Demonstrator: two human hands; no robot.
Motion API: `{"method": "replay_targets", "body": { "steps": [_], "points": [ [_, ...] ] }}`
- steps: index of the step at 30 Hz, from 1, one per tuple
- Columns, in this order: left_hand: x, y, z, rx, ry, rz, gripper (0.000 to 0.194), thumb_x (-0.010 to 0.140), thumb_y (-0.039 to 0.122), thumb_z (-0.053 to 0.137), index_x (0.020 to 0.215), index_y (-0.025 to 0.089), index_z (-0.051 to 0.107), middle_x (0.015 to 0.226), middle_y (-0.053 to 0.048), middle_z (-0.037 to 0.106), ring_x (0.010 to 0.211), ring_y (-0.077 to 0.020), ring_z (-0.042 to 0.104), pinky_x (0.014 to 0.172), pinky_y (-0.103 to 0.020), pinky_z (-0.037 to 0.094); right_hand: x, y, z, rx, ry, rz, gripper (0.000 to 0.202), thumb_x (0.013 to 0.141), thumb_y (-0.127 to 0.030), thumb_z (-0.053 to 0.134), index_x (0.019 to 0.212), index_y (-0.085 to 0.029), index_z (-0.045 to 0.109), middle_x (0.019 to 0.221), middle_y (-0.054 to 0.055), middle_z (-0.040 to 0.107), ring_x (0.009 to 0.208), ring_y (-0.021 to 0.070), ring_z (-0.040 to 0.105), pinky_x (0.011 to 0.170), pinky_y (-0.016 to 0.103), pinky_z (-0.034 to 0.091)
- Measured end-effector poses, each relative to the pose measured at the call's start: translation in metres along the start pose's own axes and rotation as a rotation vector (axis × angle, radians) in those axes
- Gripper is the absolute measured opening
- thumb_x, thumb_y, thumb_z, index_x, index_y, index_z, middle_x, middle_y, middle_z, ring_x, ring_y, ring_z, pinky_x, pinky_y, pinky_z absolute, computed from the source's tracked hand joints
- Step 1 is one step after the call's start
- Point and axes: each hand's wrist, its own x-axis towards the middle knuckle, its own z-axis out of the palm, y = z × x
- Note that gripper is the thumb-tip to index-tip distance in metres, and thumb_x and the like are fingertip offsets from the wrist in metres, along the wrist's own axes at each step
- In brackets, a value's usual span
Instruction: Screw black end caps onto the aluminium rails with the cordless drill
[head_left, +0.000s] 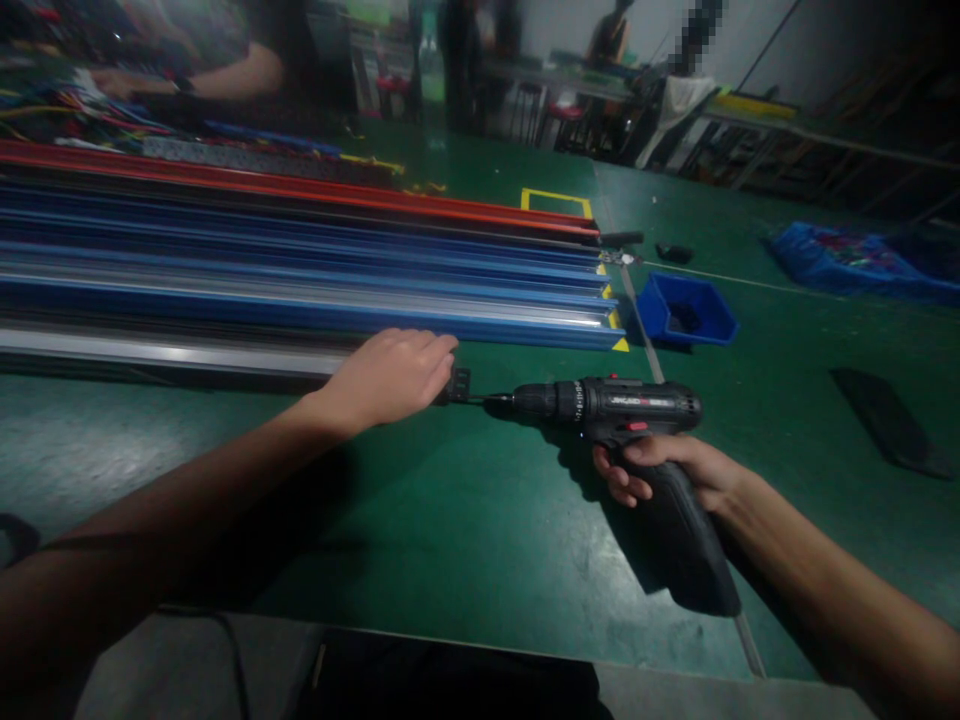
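A black cordless drill (630, 402) lies level in my right hand (667, 468), whose fingers wrap round its grip. The drill's thin bit points left and reaches a small black end piece (462, 384) on the end of a dark and silver rail (187, 355). My left hand (394, 375) is closed over that rail end, just left of the end piece. Behind my left hand several blue rails (450, 290) lie side by side, with a red rail (375, 197) beyond them.
On the green table (480, 540), a blue bin (686, 308) with dark small parts stands beyond the drill. A black flat object (892, 420) lies at the right, blue trays (855, 255) farther back. A person's arm (232, 78) works among wires at the back left.
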Motion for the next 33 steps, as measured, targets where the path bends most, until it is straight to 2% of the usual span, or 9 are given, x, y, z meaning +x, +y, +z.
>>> {"method": "replay_targets", "body": {
  "steps": [18, 33],
  "points": [
    [-0.0004, 0.0000, -0.0007, -0.010, -0.004, -0.010, 0.046, 0.105, 0.031, 0.029, 0.127, 0.012, 0.064, 0.108, -0.015, 0.075, 0.097, -0.0272, 0.072, 0.087, -0.041, 0.053, -0.0002, 0.0007, 0.0001, 0.004, 0.016, 0.006, 0.021, 0.088, -0.025, 0.074, 0.099, -0.007, 0.076, 0.082, 0.005, 0.067, 0.061, 0.0076, 0.059, 0.068, 0.023, 0.057],
    [-0.0004, -0.0009, 0.0013, -0.013, 0.004, -0.009, 0.046, 0.105, 0.030, 0.030, 0.128, 0.010, 0.064, 0.109, -0.016, 0.075, 0.098, -0.0290, 0.072, 0.087, -0.044, 0.054, 0.0000, -0.0002, 0.0011, -0.007, 0.025, -0.002, 0.020, 0.089, -0.024, 0.074, 0.096, -0.006, 0.074, 0.081, 0.006, 0.067, 0.060, 0.0085, 0.060, 0.068, 0.025, 0.058]
  ]
}}
